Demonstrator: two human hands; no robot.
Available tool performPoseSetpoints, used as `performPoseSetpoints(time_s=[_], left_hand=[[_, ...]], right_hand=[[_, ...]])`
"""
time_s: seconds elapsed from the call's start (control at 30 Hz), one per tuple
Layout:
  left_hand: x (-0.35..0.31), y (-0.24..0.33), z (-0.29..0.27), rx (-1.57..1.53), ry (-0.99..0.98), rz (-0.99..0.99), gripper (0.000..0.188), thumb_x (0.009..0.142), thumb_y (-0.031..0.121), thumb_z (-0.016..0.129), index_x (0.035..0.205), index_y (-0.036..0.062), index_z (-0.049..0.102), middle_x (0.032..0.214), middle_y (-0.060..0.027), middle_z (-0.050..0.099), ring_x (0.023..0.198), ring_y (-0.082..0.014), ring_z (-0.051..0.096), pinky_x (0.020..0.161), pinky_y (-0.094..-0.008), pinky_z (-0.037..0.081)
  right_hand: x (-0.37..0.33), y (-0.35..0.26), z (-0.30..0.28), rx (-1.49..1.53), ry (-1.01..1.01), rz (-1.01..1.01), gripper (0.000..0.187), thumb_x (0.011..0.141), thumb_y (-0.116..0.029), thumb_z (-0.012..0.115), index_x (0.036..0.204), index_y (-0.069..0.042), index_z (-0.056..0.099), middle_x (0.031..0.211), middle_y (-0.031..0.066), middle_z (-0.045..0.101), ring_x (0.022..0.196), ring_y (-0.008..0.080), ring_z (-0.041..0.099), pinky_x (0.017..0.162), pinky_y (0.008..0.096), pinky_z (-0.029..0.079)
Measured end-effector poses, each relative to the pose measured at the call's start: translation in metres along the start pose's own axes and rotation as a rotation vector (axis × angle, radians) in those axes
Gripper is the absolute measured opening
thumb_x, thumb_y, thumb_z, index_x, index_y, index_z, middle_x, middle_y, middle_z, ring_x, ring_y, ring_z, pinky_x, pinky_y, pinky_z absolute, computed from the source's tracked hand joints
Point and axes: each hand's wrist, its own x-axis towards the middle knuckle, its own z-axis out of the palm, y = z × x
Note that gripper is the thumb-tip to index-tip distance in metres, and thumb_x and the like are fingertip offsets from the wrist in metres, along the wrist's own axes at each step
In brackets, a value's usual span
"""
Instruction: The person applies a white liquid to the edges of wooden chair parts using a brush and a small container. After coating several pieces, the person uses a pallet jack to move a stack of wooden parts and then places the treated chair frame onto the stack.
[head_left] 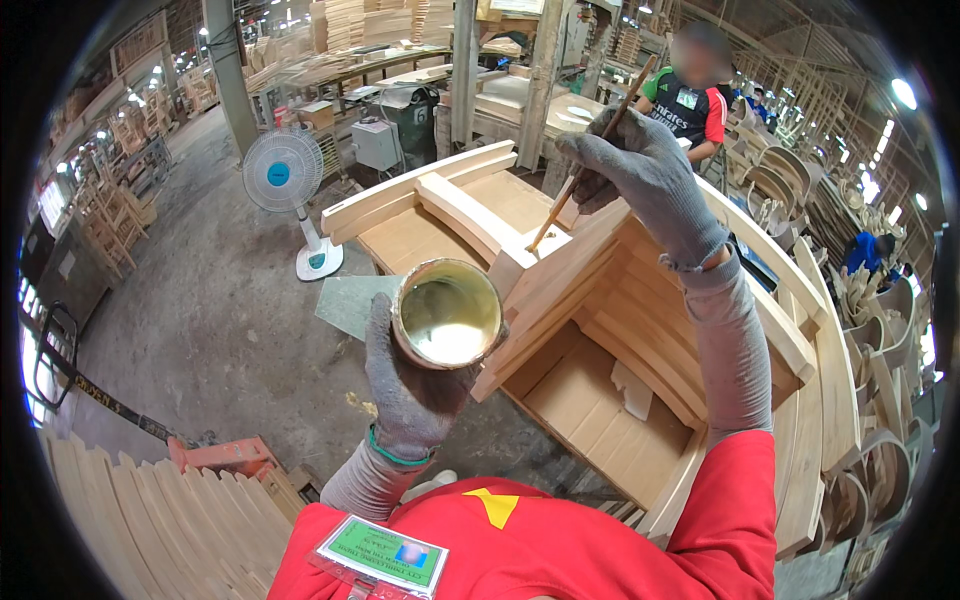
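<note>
My gloved left hand (415, 400) is wrapped round an open tin can (448, 313), tilted so that a pale liquid shows inside it. In my gloved right hand (640, 175) is a thin wooden stick (560, 203), possibly a brush; its kind is hard to tell. The stick slants down, and its lower tip is at the top of a pale wooden joint (530, 250). That joint belongs to a stack of curved wooden parts (600, 300) in front of me. The can is just left of these parts, apart from the stick.
A white standing fan (283, 175) is on the concrete floor at the left. Cardboard (590, 410) lies between the wooden parts. Beside an orange-red pallet jack (230, 455) are stacked slats (160, 510). A co-worker (690, 105) stands beyond the wood, near a steel post (465, 75).
</note>
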Motion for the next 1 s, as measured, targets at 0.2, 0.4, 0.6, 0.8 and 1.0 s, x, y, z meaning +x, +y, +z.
performPoseSetpoints(time_s=[0.2, 0.4, 0.6, 0.8, 1.0], left_hand=[[0.0, -0.002, -0.001, 0.021, 0.024, 0.031, 0.053, 0.094, 0.049, 0.035, 0.132, 0.0131, 0.04, 0.128, -0.0086, 0.048, 0.118, -0.0275, 0.048, 0.1, -0.0522, 0.037], [0.0, -0.002, 0.0, 0.027, 0.006, 0.036, 0.051, 0.094, 0.047, 0.035, 0.131, 0.0124, 0.041, 0.127, -0.0086, 0.048, 0.118, -0.0271, 0.048, 0.101, -0.052, 0.037], [0.0, -0.002, 0.002, 0.016, 0.029, 0.036, 0.048, 0.095, 0.044, 0.033, 0.134, 0.0159, 0.038, 0.131, -0.0085, 0.045, 0.12, -0.0286, 0.046, 0.098, -0.0538, 0.039], [0.0, -0.002, 0.001, 0.023, 0.021, 0.04, 0.051, 0.094, 0.047, 0.036, 0.131, 0.0121, 0.042, 0.127, -0.0085, 0.049, 0.118, -0.0267, 0.048, 0.1, -0.0495, 0.039], [-0.001, 0.0, 0.002, 0.038, 0.025, 0.026, 0.051, 0.094, 0.047, 0.036, 0.131, 0.0118, 0.042, 0.127, -0.0081, 0.049, 0.118, -0.026, 0.048, 0.101, -0.0473, 0.038]], right_hand=[[0.001, 0.004, 0.002, 0.04, -0.009, 0.012, 0.034, 0.083, -0.027, 0.066, 0.082, 0.006, 0.057, 0.065, 0.0074, 0.06, 0.056, 0.0116, 0.062, 0.05, 0.0235, 0.055], [-0.001, 0.012, 0.01, -0.002, -0.063, 0.04, 0.031, 0.082, -0.023, 0.066, 0.082, 0.007, 0.058, 0.065, 0.0085, 0.061, 0.056, 0.0121, 0.062, 0.051, 0.0236, 0.053], [0.003, 0.012, -0.005, -0.047, -0.137, 0.064, 0.023, 0.083, -0.015, 0.063, 0.089, 0.007, 0.061, 0.069, 0.0084, 0.063, 0.059, 0.0135, 0.064, 0.053, 0.0236, 0.053], [0.007, 0.004, 0.002, -0.147, -0.164, 0.015, 0.027, 0.081, -0.02, 0.067, 0.09, 0.005, 0.061, 0.071, 0.0088, 0.063, 0.06, 0.0108, 0.062, 0.054, 0.0226, 0.053], [0.011, 0.008, -0.012, -0.094, -0.167, 0.095, 0.027, 0.081, -0.02, 0.068, 0.089, 0.004, 0.06, 0.073, 0.0076, 0.063, 0.062, 0.0117, 0.063, 0.057, 0.0234, 0.055]])
